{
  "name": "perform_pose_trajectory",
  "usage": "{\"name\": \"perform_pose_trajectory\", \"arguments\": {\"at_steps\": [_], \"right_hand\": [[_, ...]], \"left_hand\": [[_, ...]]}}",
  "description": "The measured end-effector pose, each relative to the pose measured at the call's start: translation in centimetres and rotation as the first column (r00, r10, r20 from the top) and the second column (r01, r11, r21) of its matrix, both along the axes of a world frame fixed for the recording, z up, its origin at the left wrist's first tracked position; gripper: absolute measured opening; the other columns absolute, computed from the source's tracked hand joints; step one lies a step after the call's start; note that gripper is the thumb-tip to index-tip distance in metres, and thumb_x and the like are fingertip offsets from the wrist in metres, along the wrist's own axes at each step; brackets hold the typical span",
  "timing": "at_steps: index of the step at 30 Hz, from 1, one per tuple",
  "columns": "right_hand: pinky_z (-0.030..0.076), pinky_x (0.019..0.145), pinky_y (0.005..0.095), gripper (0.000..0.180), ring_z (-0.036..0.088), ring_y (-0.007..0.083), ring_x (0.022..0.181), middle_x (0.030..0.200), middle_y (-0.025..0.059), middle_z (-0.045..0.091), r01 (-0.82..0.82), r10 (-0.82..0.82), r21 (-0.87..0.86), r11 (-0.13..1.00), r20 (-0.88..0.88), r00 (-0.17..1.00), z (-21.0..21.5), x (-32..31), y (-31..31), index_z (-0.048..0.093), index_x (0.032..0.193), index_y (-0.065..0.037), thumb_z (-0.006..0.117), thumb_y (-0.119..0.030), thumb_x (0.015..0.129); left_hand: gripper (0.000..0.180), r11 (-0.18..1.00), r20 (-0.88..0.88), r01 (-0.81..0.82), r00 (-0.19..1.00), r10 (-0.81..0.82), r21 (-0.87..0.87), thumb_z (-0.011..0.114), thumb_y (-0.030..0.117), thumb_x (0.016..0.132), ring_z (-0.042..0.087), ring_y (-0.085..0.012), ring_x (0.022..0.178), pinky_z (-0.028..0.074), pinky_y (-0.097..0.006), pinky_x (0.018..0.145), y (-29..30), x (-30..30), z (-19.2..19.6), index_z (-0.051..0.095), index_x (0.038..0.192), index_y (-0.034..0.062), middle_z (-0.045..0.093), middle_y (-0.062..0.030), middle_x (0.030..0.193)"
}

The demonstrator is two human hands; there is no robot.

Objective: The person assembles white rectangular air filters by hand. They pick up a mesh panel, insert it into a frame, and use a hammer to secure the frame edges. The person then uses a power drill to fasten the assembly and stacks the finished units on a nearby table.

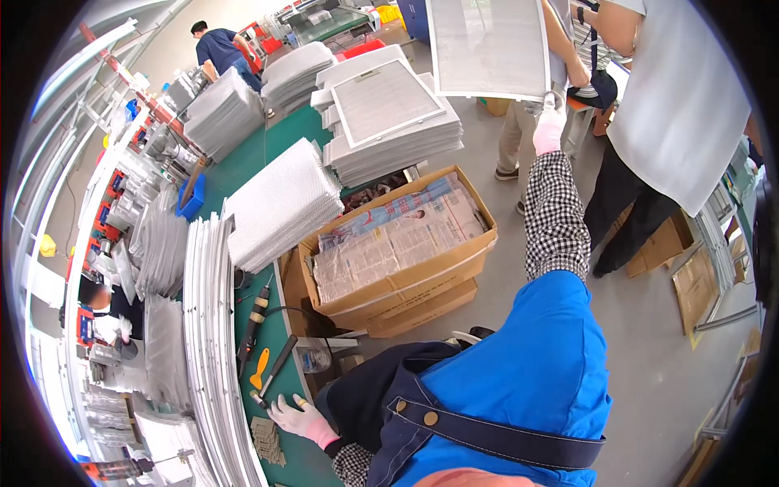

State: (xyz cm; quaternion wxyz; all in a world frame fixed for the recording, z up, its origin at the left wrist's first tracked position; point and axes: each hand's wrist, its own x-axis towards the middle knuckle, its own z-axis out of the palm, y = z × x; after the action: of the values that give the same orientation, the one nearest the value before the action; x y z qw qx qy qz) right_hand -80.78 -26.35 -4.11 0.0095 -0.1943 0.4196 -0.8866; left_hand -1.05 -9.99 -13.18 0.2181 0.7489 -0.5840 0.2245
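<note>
While the right hand [549, 123] grips a framed mesh panel [487, 45] aloft beside a standing person [665, 122], the left hand [299, 419] rests open-fingered on the green table's [280, 341] near edge, a newspaper-filled cardboard box [402, 243] between them.

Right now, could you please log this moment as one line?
right hand: holds mesh panel | left hand: on bench

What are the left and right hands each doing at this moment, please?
Left hand: open, fingers spread, resting flat on the green workbench.
Right hand: closed on the lower edge of a framed mesh filter panel, arm stretched out.
</note>
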Motion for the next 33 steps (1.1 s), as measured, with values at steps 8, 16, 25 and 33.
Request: {"name": "perform_pose_trajectory", "arguments": {"at_steps": [8,16,25,33], "right_hand": [[0.056,0.059,0.0366,0.022,0.064,0.0198,0.066,0.092,0.0069,0.064,-0.071,0.080,-0.104,0.992,0.085,0.993,-1.3,0.4,-0.2,0.055,0.119,-0.004,0.054,-0.020,0.104],[0.054,0.056,0.0355,0.019,0.065,0.0226,0.062,0.091,0.0125,0.068,-0.353,0.392,-0.220,0.910,0.173,0.903,-2.0,3.2,-0.8,0.054,0.114,-0.002,0.052,-0.019,0.104],[0.054,0.057,0.0351,0.024,0.066,0.0207,0.066,0.094,0.0118,0.070,-0.497,0.530,-0.250,0.831,0.085,0.844,0.4,3.3,-0.9,0.059,0.117,0.000,0.053,-0.019,0.102],[0.058,0.070,0.0332,0.026,0.070,0.0229,0.084,0.105,0.0160,0.067,-0.783,0.821,-0.337,0.522,-0.048,0.568,2.6,11.4,-0.6,0.054,0.113,0.004,0.051,-0.020,0.103]], "left_hand": [[0.036,1.000,-0.019,0.000,1.000,0.001,0.011,0.068,0.016,0.086,0.049,-0.0424,0.125,0.041,-0.051,0.106,0.3,-0.1,0.2,0.060,0.117,-0.0005,0.056,-0.0225,0.125],[0.041,0.999,-0.053,-0.014,0.999,0.012,-0.031,0.067,0.016,0.088,0.049,-0.0429,0.125,0.040,-0.051,0.106,0.1,-1.2,0.8,0.057,0.123,-0.0034,0.055,-0.0258,0.127],[0.046,0.925,-0.152,0.291,0.931,-0.333,-0.246,0.064,0.004,0.090,0.052,-0.0371,0.125,0.039,-0.045,0.108,-4.8,-7.2,8.2,0.054,0.133,-0.0045,0.055,-0.0205,0.137],[0.064,0.345,-0.884,0.852,-0.246,-0.398,-0.393,0.049,0.039,0.104,0.054,-0.0292,0.127,0.045,-0.038,0.106,-17.4,-31.1,23.5,0.032,0.152,0.0008,0.047,-0.0191,0.147]]}}
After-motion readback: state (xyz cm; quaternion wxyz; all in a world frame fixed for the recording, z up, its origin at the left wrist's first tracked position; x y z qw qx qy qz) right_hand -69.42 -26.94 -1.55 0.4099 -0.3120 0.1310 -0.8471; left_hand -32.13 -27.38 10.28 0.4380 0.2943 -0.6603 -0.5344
